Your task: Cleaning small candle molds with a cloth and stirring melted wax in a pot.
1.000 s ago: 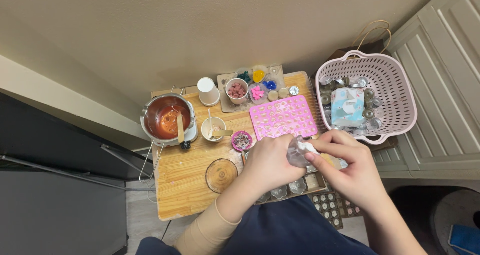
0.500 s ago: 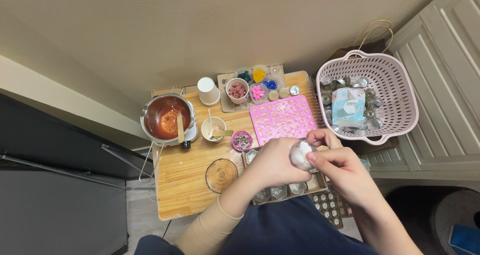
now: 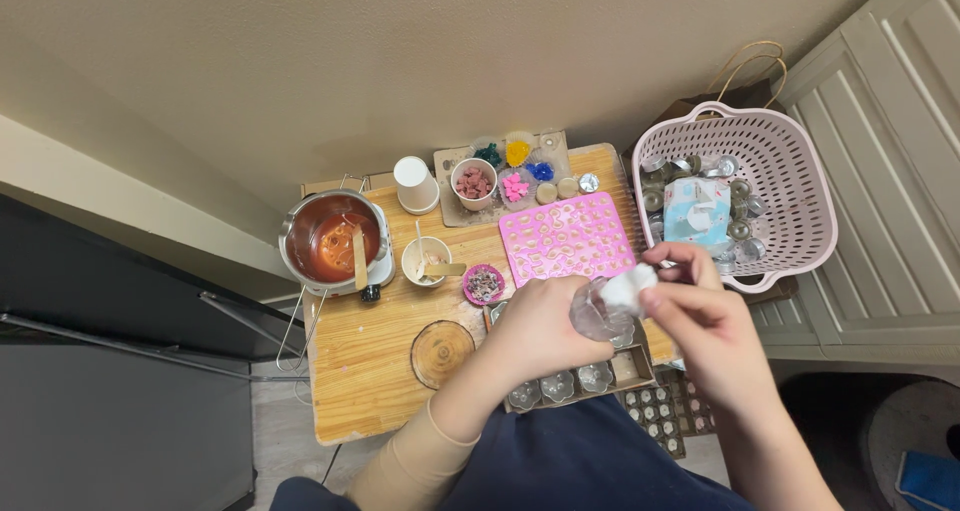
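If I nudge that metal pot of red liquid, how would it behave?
The metal pot looks partly filled with red liquid, so it's probably heavy and would slosh. The wooden stick leaning inside may shift. It sits near the wooden table edge, so it might tip off.

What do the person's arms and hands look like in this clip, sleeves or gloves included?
Both hands are bare, with no gloves or rings visible. The left hand comes out of a snug beige sleeve with a ribbed cuff at the wrist. The right hand shows a bare forearm, with no sleeve in view.
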